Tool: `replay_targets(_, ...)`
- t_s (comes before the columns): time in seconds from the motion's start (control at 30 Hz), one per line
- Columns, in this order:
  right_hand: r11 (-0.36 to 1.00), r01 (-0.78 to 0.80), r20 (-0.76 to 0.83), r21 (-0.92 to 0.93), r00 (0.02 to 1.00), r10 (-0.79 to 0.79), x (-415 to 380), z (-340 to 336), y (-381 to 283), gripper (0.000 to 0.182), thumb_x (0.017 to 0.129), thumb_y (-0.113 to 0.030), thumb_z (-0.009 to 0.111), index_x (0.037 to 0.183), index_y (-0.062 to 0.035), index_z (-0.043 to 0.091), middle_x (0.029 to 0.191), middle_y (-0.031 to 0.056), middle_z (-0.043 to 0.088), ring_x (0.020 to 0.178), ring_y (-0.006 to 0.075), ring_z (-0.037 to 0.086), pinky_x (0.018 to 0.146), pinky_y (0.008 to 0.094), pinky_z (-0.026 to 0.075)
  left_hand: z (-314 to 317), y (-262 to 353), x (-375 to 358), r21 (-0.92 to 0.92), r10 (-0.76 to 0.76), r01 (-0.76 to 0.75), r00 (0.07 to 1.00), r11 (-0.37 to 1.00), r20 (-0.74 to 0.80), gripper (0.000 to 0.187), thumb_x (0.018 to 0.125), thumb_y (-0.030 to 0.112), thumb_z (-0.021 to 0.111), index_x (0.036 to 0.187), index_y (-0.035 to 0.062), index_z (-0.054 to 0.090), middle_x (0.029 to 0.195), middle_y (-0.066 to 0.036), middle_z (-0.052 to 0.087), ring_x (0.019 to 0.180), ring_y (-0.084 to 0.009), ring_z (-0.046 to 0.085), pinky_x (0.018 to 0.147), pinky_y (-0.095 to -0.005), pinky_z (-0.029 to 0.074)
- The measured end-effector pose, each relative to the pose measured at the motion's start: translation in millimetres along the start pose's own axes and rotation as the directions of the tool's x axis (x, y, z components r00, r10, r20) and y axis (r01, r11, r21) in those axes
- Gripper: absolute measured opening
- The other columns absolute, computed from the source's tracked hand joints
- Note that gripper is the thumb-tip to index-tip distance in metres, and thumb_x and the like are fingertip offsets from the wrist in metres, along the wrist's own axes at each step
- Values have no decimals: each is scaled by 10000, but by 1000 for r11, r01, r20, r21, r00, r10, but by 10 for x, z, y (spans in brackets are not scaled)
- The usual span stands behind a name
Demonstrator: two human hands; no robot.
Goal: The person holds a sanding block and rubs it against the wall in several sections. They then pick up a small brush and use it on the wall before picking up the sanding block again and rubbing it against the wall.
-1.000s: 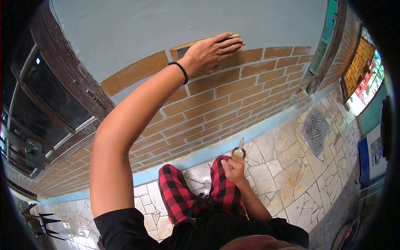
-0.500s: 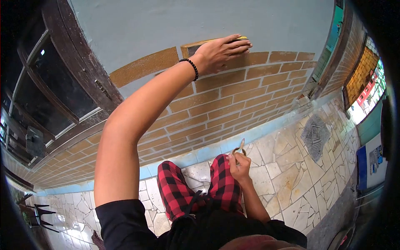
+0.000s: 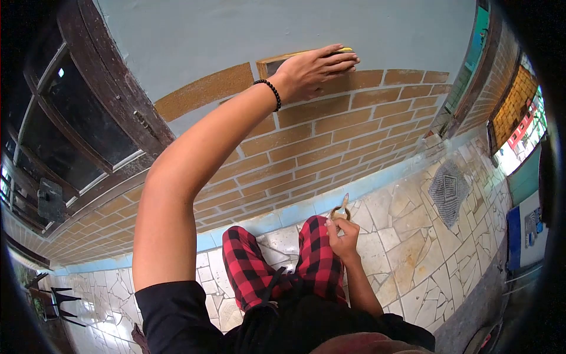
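Note:
My left hand (image 3: 312, 69), with a black bead bracelet at the wrist, is up on the wall over a rectangular frame (image 3: 261, 70). The frame has a tan, wood-like edge, a dark inside and a yellow strip by my fingertips. My palm hides much of it, and the fingers reach along it to its right end. Low by my right knee, my right hand (image 3: 344, 238) is closed around a small round cup (image 3: 345, 219). A paintbrush (image 3: 345, 200) sticks up from it, its tip pointing toward the wall.
Brown painted bricks with pale joints (image 3: 330, 133) cover the lower wall beneath plain grey paint (image 3: 283, 29). A dark-framed window (image 3: 88, 112) stands left. On the cracked-tile floor (image 3: 407, 236) lies a grey patterned mat (image 3: 448, 192). A light-blue tile strip (image 3: 277, 219) edges the wall base.
My right hand has shifted very slightly right with the cup and brush, which now shows more of the cup's rim. The left hand stays on the frame, almost still.

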State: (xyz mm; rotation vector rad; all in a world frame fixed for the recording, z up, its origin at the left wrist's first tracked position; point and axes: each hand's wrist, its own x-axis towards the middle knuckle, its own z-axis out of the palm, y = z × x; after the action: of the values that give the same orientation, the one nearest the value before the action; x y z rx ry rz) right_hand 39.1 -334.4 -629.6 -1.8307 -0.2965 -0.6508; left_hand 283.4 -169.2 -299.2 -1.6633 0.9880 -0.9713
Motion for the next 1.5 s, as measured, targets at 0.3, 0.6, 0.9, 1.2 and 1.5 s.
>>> replay_targets(0.3, 1000, -25, 13, 8, 1000, 25, 27, 58, -24, 254, 962, -80, 752, 735, 8, 681, 569, 63, 575, 489, 144, 534, 493, 321, 391, 19, -15, -33, -7, 2, -2, 1000, 1000, -18, 927, 991, 642, 587, 1705, 157, 247, 1783, 7, 215, 1651, -153, 125, 1397, -413, 52)
replay_targets(0.6, 1000, -2, 23, 4, 1000, 2, 72, 107, -43, 243, 956, -83, 755, 743, 9, 684, 584, 82, 591, 500, 157, 557, 505, 320, 406, 0, -17, -41, -13, -2, 2, 1000, 1000, 6, 851, 1037, 629, 502, 1707, 170, 247, 1794, 19, 175, 1657, -136, 78, 1392, -415, 11)
replay_targets(0.9, 997, -60, 85, -42, 994, 63, -69, -14, -133, 244, 977, -69, 727, 753, 25, 699, 645, 95, 689, 559, 159, 634, 562, 306, 466, 117, 4, -21, 21, 20, -19, 997, 1000, -75, 699, 1017, 393, 584, 1637, 132, 393, 1777, -17, 249, 1652, -169, 160, 1392, -382, 93)
replay_targets(1.2, 998, -48, 79, -35, 996, 51, -92, -2, -166, 241, 978, -74, 725, 758, 22, 704, 637, 90, 686, 555, 153, 632, 557, 305, 463, 384, 33, 48, -97, 82, -100, 981, 990, -179, 463, 947, 149, 635, 1409, 121, 666, 1711, -48, 405, 1619, -195, 289, 1386, -351, 174)
replay_targets(1.5, 998, -46, 88, -34, 995, 49, -126, 27, -132, 251, 971, -95, 743, 753, 17, 690, 600, 76, 629, 510, 148, 569, 512, 315, 416, 123, 4, -97, -69, 82, -86, 994, 994, -67, 436, 1025, 259, 554, 1428, 140, 670, 1752, -46, 323, 1639, -179, 221, 1392, -363, 119)
